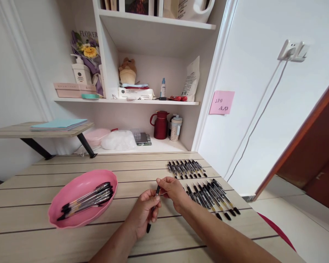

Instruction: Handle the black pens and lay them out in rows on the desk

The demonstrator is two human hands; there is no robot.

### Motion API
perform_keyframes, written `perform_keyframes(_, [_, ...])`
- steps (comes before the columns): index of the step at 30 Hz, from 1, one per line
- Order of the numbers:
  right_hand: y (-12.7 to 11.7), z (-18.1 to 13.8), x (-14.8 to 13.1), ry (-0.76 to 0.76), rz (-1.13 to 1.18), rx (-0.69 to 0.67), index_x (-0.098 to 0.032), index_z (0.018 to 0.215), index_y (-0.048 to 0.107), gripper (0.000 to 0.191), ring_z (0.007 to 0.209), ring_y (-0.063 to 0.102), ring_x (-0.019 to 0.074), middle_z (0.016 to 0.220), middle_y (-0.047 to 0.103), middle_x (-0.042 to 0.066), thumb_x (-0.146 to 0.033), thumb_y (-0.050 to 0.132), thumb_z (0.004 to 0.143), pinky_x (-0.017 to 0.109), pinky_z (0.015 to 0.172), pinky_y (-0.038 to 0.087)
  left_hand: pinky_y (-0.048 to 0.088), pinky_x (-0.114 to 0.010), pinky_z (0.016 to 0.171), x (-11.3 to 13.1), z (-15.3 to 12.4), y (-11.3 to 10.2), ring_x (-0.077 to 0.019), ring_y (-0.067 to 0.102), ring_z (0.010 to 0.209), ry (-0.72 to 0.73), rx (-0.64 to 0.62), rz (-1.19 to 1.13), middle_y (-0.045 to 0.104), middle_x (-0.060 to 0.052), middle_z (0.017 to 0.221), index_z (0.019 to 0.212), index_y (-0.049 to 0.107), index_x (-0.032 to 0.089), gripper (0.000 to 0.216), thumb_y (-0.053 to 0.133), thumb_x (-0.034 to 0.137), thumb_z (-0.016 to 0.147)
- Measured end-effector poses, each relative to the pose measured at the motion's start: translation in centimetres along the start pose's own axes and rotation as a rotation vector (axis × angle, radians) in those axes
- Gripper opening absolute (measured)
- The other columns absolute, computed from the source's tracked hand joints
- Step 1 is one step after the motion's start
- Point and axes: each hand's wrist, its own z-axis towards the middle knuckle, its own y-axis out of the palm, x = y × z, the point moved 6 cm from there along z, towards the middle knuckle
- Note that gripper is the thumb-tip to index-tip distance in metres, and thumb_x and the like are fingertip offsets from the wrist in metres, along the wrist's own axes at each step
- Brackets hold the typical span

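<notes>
Over the middle of the table, my left hand (pixel 146 211) is closed around a black pen (pixel 148 227), whose dark lower end sticks out below the fingers. At the pen's upper end my right hand (pixel 173 190) pinches the tip with thumb and forefinger. To the left, a pink oval bowl (pixel 56 204) with a wavy rim holds several clear-barrelled black pens (pixel 89 199). Right of my hands, a near row of black pens (pixel 212 197) lies side by side on the table, partly hidden by my right wrist. A second row of pens (pixel 185 168) lies behind it.
The wooden slatted table (pixel 120 248) carries a small raised shelf (pixel 13 131) with blue papers (pixel 60 124) at back left. Behind stand white shelves with a red jug (pixel 161 125), a cup (pixel 176 128) and a plastic bag (pixel 119 140). A cable (pixel 259 118) hangs along the right wall.
</notes>
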Motion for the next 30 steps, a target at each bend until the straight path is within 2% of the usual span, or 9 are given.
perform_keyframes(4, [0.3,-0.4,-0.3,-0.027,0.047,-0.018,-0.015,0.057,0.047,0.040,0.040,0.042,0.0065,0.042,0.051,-0.003,-0.051,0.066,0.055,0.021,0.045,0.029,0.019,-0.015,0.033,0.0,-0.1,0.0,-0.0015,0.036,0.033,-0.015,-0.020,-0.015,0.052,0.006,0.058,0.078,0.046,0.019,0.020,0.058,0.033,0.070])
perform_keyframes(9, [0.5,-0.9,-0.3,0.028,0.082,-0.010,-0.017,0.060,0.046,0.043,0.040,0.044,0.0071,0.044,0.051,-0.003,-0.056,0.063,0.056,0.020,0.044,0.028,0.020,-0.016,0.033,0.0,-0.1,0.1,-0.0020,0.037,0.033,-0.021,-0.030,-0.022,0.050,0.007,0.057,0.083,0.049,0.019,0.025,0.058,0.038,0.070])
perform_keyframes(13, [0.8,-1.1,-0.6,-0.003,0.093,-0.044,-0.016,0.056,0.047,0.041,0.038,0.038,0.0053,0.041,0.048,-0.004,-0.052,0.066,0.053,0.020,0.045,0.029,0.020,-0.016,0.032,-0.1,0.0,0.1,-0.0022,0.037,0.032,-0.015,-0.031,0.002,0.051,0.006,0.057,0.085,0.048,0.019,0.027,0.058,0.039,0.070])
perform_keyframes(16, [1.0,-1.1,-0.5,-0.001,0.142,-0.079,-0.015,0.061,0.051,0.040,0.039,0.039,0.0053,0.043,0.048,-0.004,-0.052,0.064,0.056,0.020,0.045,0.029,0.020,-0.016,0.032,-0.1,0.0,0.1,-0.0024,0.037,0.032,-0.011,-0.029,-0.013,0.050,0.006,0.057,0.086,0.048,0.019,0.027,0.057,0.039,0.071])
perform_keyframes(20, [1.0,-0.9,-0.1,0.016,0.114,-0.074,-0.016,0.058,0.047,0.041,0.034,0.034,0.0045,0.040,0.046,-0.005,-0.055,0.061,0.058,0.020,0.040,0.024,0.019,-0.016,0.032,0.0,0.0,0.1,-0.0021,0.036,0.032,0.002,-0.030,-0.014,0.050,0.006,0.057,0.086,0.048,0.018,0.025,0.055,0.039,0.072])
perform_keyframes(24, [1.1,-1.0,-0.4,0.006,0.149,-0.078,-0.015,0.062,0.051,0.038,0.038,0.038,0.0045,0.046,0.050,-0.004,-0.050,0.064,0.057,0.020,0.044,0.030,0.018,-0.016,0.032,0.0,0.1,0.1,-0.0022,0.036,0.032,0.013,-0.022,-0.014,0.050,0.006,0.056,0.086,0.048,0.018,0.026,0.056,0.039,0.072])
perform_keyframes(26, [1.2,-1.1,-0.4,0.031,0.149,-0.073,-0.015,0.064,0.051,0.038,0.037,0.037,0.0047,0.046,0.049,-0.005,-0.051,0.063,0.058,0.020,0.043,0.028,0.018,-0.016,0.032,0.0,0.1,0.1,-0.0022,0.036,0.032,0.013,-0.018,-0.015,0.051,0.006,0.056,0.086,0.047,0.018,0.026,0.056,0.038,0.072])
perform_keyframes(30, [1.2,-1.2,-0.7,0.020,0.143,-0.067,-0.015,0.056,0.048,0.037,0.036,0.035,0.0038,0.042,0.046,-0.005,-0.047,0.066,0.055,0.020,0.042,0.028,0.018,-0.016,0.032,-0.1,0.1,0.1,-0.0021,0.035,0.031,0.004,-0.027,-0.002,0.050,0.006,0.056,0.088,0.047,0.019,0.026,0.055,0.038,0.073])
